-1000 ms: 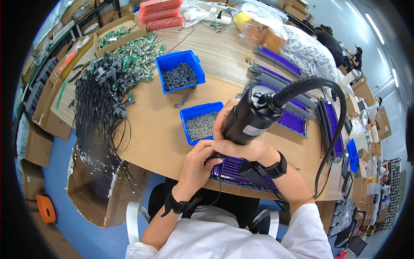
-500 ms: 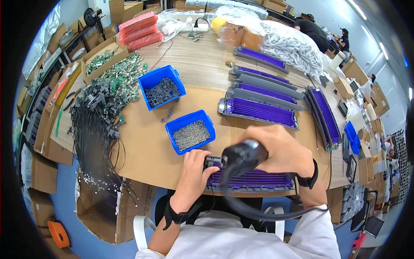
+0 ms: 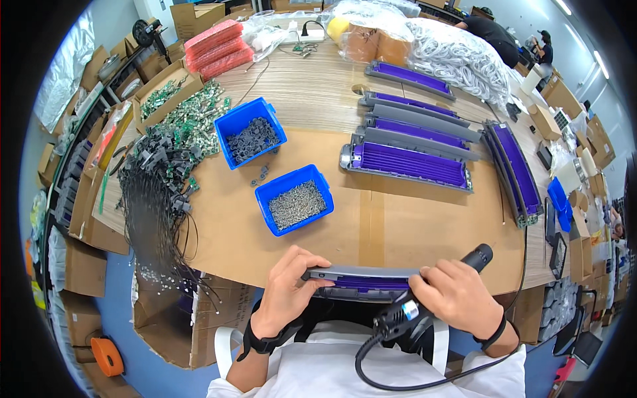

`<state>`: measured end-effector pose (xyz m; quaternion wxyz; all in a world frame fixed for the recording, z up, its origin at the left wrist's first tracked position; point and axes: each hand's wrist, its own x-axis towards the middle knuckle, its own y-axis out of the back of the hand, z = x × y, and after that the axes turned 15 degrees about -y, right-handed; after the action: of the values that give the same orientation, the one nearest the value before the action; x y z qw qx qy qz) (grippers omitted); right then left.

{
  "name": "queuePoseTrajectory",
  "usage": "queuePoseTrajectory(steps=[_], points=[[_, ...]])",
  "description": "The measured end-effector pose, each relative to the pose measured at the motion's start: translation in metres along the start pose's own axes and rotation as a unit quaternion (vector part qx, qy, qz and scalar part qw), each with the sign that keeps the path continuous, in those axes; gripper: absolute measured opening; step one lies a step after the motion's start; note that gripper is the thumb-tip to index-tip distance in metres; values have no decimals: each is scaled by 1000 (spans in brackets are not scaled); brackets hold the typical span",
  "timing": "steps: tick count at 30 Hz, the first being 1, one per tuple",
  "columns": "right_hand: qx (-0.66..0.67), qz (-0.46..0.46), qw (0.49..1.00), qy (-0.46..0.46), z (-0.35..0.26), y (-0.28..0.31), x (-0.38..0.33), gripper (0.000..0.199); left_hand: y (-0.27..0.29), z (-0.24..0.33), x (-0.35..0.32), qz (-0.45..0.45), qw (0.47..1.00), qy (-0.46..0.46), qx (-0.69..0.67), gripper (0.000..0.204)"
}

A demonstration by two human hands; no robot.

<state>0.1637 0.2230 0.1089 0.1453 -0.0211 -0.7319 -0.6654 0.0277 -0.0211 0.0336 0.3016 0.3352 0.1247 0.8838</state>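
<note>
A long grey housing [image 3: 365,271] with a purple slatted inside is tilted up at the table's near edge. My left hand [image 3: 292,288] pinches its left end, thumb below and fingers on top. At the right end, my right hand [image 3: 458,295] grips the housing while also keeping a black corded electric screwdriver [image 3: 398,317] in its grasp. The screwdriver lies slantwise under the palm, and its cable loops down over my lap. Beyond my left hand stands a blue bin [image 3: 306,221] of small screws [image 3: 295,205].
Another blue bin [image 3: 274,118] holds grey ring-like parts. Several purple-and-grey housings [image 3: 411,164] lie at the back right, more [image 3: 514,172] at the right edge. Black cables [image 3: 156,205] and green circuit boards [image 3: 199,109] pile up at left. Red bubble-wrap packs [image 3: 215,50] sit behind.
The housing has gone from lying flat to tilted up. My right hand has moved the screwdriver off the housing's left part and now holds the right end. The screwdriver has swung round.
</note>
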Motion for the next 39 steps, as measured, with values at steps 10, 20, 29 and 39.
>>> queuePoseTrajectory(steps=[10,20,29,39], points=[[-19,60,998,1,-5,-6,-9,29,-3,-5,-7,-4,999,-51,10,37],[-34,86,996,5,-8,-10,-12,23,-5,1,-13,10,998,-52,27,42],[-66,147,983,-83,10,19,-27,21,-23,8,12,119,976,-73,-168,97],[-79,240,866,-432,119,82,-75,34,-35,-5,1,-99,987,30,-121,74]])
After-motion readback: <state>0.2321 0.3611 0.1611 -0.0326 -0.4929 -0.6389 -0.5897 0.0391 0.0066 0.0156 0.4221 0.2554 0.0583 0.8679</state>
